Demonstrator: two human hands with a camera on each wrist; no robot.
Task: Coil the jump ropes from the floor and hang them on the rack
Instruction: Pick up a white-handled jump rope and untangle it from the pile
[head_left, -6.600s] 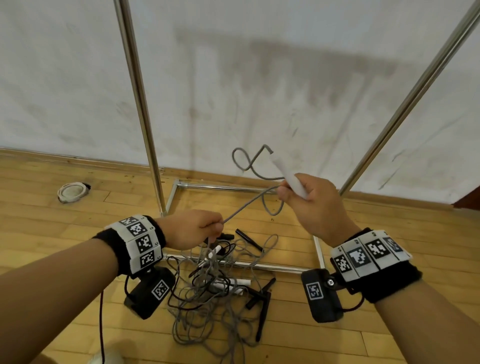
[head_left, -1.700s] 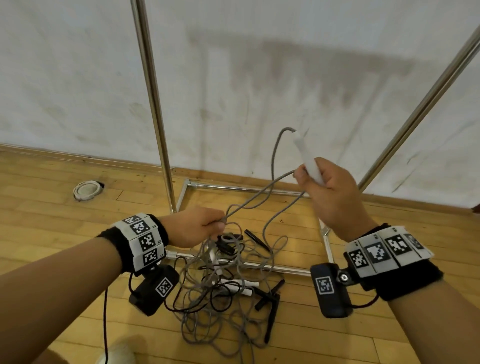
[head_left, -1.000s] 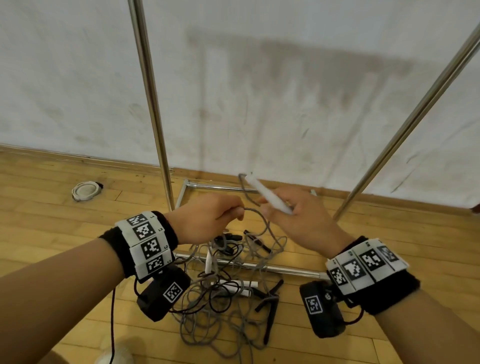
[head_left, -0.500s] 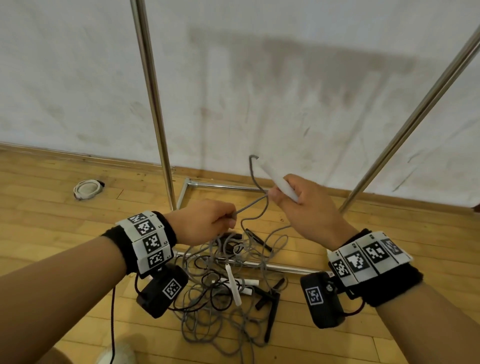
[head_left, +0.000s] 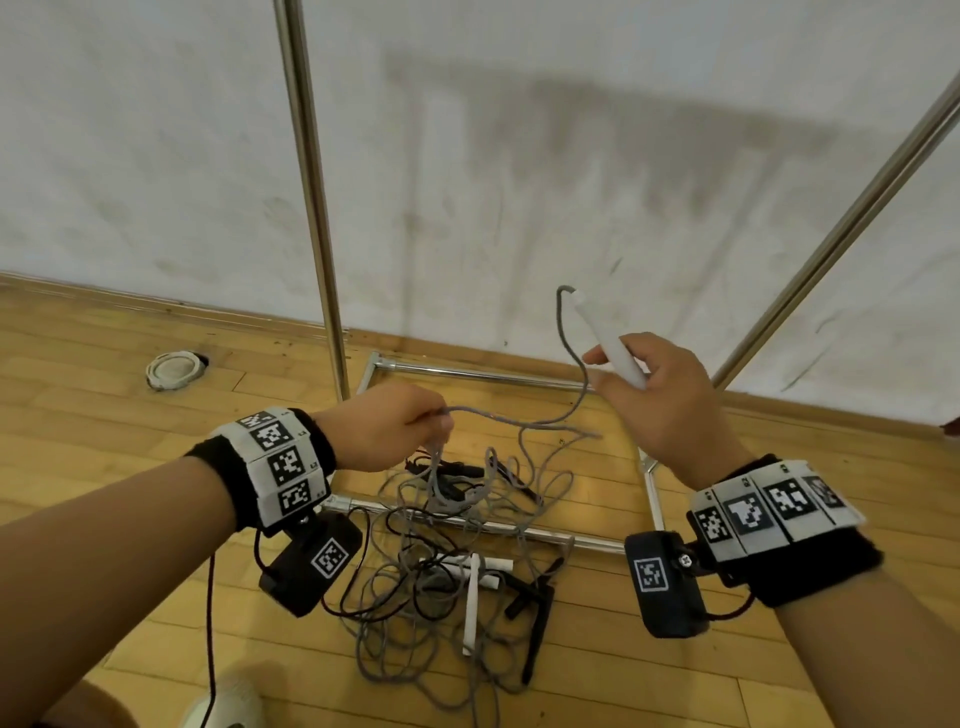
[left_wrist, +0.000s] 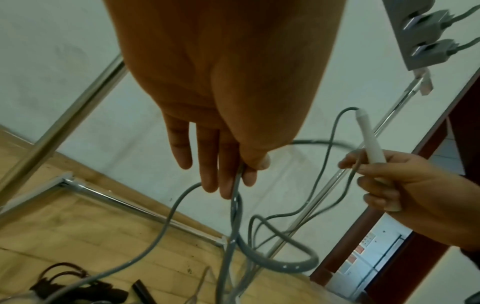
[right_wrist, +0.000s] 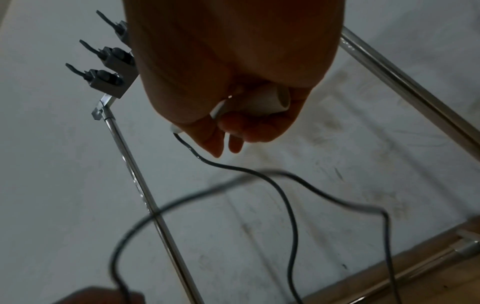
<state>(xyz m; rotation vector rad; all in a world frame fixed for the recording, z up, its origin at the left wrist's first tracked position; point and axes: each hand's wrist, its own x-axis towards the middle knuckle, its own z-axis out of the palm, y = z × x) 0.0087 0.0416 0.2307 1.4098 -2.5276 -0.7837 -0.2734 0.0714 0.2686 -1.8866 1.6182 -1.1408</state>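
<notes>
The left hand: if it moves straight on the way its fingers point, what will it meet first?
Probably the right hand gripping the white handle: the left hand points along the grey rope toward it, though depth is unclear.

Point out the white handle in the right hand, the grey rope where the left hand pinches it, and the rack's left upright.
white handle (head_left: 605, 340), head view, mid-shaft above the fingers.
grey rope (head_left: 470, 412), head view, just past the left fingertips.
rack's left upright (head_left: 311, 208), head view, mid-pole.

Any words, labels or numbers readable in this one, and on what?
Nothing reads clearly.
Wristband tags: code patterns; the tiny edge digits are too small to read.
Wrist camera blocks: code patterns only.
Notice beyond the doorway: red marks, blurred.
</notes>
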